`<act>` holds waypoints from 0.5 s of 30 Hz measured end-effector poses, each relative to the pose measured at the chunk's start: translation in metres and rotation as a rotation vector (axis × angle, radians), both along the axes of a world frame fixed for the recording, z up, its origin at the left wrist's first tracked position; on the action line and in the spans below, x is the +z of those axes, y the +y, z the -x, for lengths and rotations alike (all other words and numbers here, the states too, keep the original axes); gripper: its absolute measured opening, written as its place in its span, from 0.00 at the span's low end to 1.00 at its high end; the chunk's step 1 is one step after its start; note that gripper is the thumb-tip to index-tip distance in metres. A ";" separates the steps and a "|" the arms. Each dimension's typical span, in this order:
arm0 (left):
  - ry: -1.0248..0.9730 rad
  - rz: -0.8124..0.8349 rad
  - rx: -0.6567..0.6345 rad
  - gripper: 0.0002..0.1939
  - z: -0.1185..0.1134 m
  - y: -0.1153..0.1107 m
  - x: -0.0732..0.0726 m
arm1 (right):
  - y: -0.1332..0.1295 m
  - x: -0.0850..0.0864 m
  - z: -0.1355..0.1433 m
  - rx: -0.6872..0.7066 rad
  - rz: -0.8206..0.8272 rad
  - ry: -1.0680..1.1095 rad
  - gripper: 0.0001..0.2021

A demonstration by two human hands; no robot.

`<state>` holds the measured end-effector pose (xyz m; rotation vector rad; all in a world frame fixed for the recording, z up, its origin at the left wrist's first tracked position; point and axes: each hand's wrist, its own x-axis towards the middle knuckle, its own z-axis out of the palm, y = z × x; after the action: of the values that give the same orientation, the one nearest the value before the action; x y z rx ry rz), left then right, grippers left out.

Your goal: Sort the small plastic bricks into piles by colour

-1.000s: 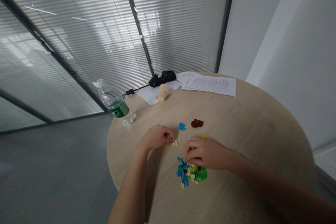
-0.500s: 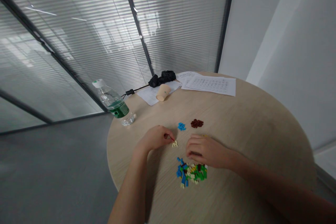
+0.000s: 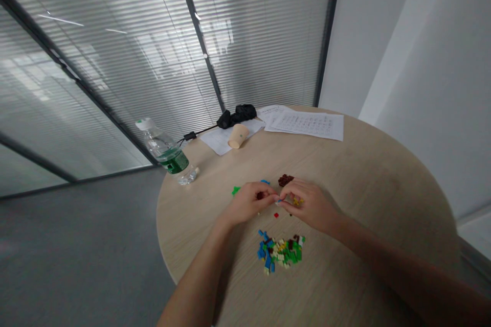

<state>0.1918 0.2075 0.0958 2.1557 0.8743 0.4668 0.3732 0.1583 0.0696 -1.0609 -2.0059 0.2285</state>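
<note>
My left hand (image 3: 251,202) and my right hand (image 3: 313,206) meet fingertip to fingertip above the table. Pinched where they meet is a tiny blue brick (image 3: 280,201), partly covered by the fingers. Below it a red brick (image 3: 276,215) lies alone. Yellow bricks (image 3: 297,201) show beneath my right hand, and brown bricks (image 3: 285,180) sit just behind it. Blue bricks (image 3: 265,182) and green bricks (image 3: 236,190) peek out past my left hand, which hides most of the cream ones. Nearer to me is a mixed pile of toy bricks (image 3: 282,252).
A water bottle (image 3: 169,153) stands at the table's left edge. Towards the back are a paper cup (image 3: 238,136) on its side, a crumpled black item (image 3: 244,112) with a cord, and printed sheets (image 3: 307,123). The round wooden table (image 3: 368,179) borders a glass partition with blinds.
My left hand has moved right, away from the cream bricks' edge, and my right hand has shifted slightly up and right; their fingertips now meet. The red brick and green bricks have come into view.
</note>
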 end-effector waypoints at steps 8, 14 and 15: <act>-0.092 0.133 0.005 0.16 -0.003 0.000 -0.005 | -0.001 0.002 0.001 0.000 -0.006 -0.005 0.05; -0.070 0.108 0.036 0.15 -0.003 0.003 -0.008 | 0.000 0.001 0.001 0.024 -0.040 0.010 0.05; -0.036 0.060 0.079 0.14 -0.001 0.005 -0.009 | 0.001 0.000 0.000 0.013 -0.044 0.015 0.06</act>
<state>0.1931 0.2130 0.0872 2.0582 0.9439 0.5105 0.3731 0.1590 0.0699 -1.0159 -1.9963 0.1972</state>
